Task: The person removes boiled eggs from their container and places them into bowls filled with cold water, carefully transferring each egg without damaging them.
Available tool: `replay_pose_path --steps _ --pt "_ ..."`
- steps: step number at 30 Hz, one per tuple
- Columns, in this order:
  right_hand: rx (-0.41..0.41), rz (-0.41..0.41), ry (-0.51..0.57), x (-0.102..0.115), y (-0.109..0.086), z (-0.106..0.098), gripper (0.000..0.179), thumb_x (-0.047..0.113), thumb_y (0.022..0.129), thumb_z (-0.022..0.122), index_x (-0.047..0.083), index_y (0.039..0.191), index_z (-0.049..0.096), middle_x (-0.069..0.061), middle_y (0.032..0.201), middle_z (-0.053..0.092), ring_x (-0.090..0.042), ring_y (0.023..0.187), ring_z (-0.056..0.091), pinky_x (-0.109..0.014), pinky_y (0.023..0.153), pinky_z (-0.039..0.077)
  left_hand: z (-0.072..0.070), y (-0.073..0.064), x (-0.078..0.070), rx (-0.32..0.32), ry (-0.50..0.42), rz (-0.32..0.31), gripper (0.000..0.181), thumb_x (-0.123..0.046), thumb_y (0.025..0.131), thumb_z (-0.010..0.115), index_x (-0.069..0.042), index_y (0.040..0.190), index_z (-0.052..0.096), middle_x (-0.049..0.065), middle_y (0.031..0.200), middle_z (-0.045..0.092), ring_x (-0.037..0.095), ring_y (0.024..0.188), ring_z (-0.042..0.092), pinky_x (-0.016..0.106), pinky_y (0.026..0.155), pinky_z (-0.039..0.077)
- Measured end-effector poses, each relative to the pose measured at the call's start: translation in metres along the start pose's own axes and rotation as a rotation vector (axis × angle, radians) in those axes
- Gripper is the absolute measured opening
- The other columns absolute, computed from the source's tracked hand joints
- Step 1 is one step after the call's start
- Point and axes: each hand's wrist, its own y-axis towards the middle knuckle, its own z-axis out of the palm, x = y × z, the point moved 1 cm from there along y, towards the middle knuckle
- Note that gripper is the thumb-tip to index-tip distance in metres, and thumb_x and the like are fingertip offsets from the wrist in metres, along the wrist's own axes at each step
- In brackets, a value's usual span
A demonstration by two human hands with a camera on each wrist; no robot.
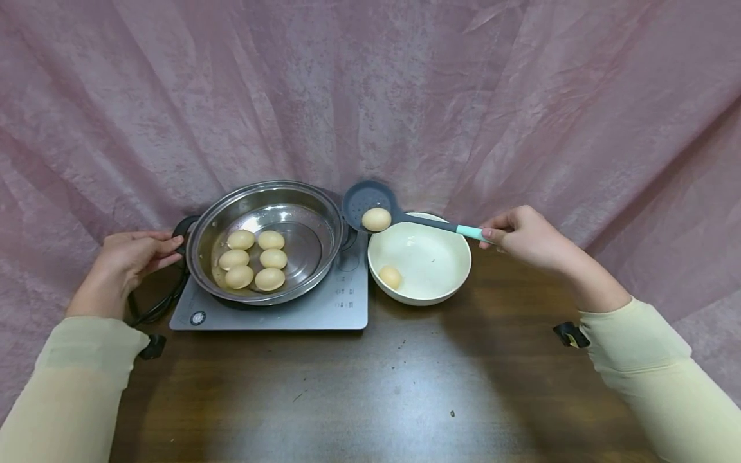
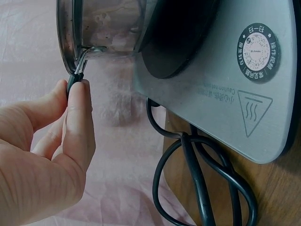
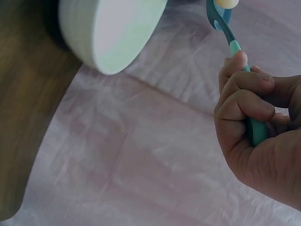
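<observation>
My right hand [image 1: 523, 236] grips the mint handle of a grey slotted spoon [image 1: 368, 195], its fingers curled round it in the right wrist view. One egg [image 1: 376, 220] rests in the spoon's bowl, held over the gap between pot and bowl, at the white bowl's [image 1: 431, 257] back left rim. A second egg [image 1: 390, 277] lies inside that bowl. With thumb and fingers my left hand [image 1: 134, 257] pinches the black side handle [image 2: 74, 84] of a steel pot [image 1: 312, 257]. Several eggs [image 1: 271, 258] sit in shallow water in the left half of the pot.
Beneath the pot is a silver induction cooker [image 1: 289, 319] with a warning triangle on its top. Its black cord [image 2: 188, 155] loops at the left of the cooker. A wooden table [image 1: 347, 399] carries everything, and a pink curtain [image 1: 370, 90] hangs close behind.
</observation>
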Motion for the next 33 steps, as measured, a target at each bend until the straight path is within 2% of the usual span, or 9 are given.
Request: replay_pose_path --steps 2,5,12,23,27,33 --pt "-0.005 -0.005 -0.03 -0.008 -0.004 -0.002 0.029 0.027 0.097 0.052 0.004 0.093 0.069 0.003 0.074 0.058 -0.01 0.066 0.046 -0.023 0.051 0.039 0.0 0.0 0.0 0.001 0.002 0.001 0.019 -0.004 0.077 0.076 -0.022 0.08 0.07 -0.01 0.076 0.068 0.005 0.077 0.07 0.025 0.079 0.06" --pt "-0.011 0.01 -0.046 -0.02 -0.009 -0.005 0.031 0.029 0.097 0.052 0.005 0.093 0.07 0.001 0.075 0.056 -0.01 0.065 0.041 -0.024 0.05 0.036 0.001 0.0 0.001 0.003 -0.003 -0.001 0.019 -0.004 0.077 0.076 -0.022 0.081 0.07 -0.01 0.076 0.068 0.004 0.077 0.069 0.025 0.079 0.06" --pt "-0.028 0.011 -0.101 -0.042 -0.02 -0.01 0.032 0.031 0.097 0.052 0.007 0.093 0.071 -0.009 0.102 0.066 -0.015 0.081 0.046 -0.022 0.062 0.04 -0.001 0.0 0.002 0.006 -0.017 -0.004 0.02 -0.003 0.077 0.076 -0.022 0.078 0.071 -0.008 0.076 0.069 0.004 0.076 0.069 0.024 0.079 0.06" --pt "-0.007 0.024 -0.175 -0.06 -0.02 -0.009 0.03 0.03 0.096 0.053 0.005 0.104 0.068 -0.005 0.093 0.069 -0.013 0.069 0.039 -0.023 0.054 0.033 -0.003 0.0 0.002 0.001 -0.011 -0.004 0.019 -0.003 0.076 0.077 -0.022 0.077 0.072 -0.009 0.076 0.069 0.005 0.076 0.07 0.024 0.078 0.06" --pt "-0.011 0.023 -0.198 -0.062 -0.019 -0.009 0.026 0.027 0.096 0.053 0.006 0.101 0.068 -0.004 0.09 0.068 -0.011 0.061 0.035 -0.023 0.048 0.03 -0.002 0.0 0.0 -0.005 0.001 0.0 0.019 -0.004 0.076 0.077 -0.023 0.078 0.072 -0.01 0.076 0.068 0.005 0.077 0.069 0.024 0.078 0.06" --pt "-0.017 0.013 -0.223 -0.063 -0.017 -0.009 0.025 0.023 0.095 0.053 0.004 0.102 0.068 -0.006 0.091 0.07 -0.013 0.062 0.036 -0.023 0.049 0.031 -0.001 0.0 -0.002 0.006 0.013 -0.003 0.019 -0.006 0.076 0.078 -0.023 0.079 0.071 -0.01 0.077 0.068 0.004 0.078 0.069 0.025 0.08 0.06"
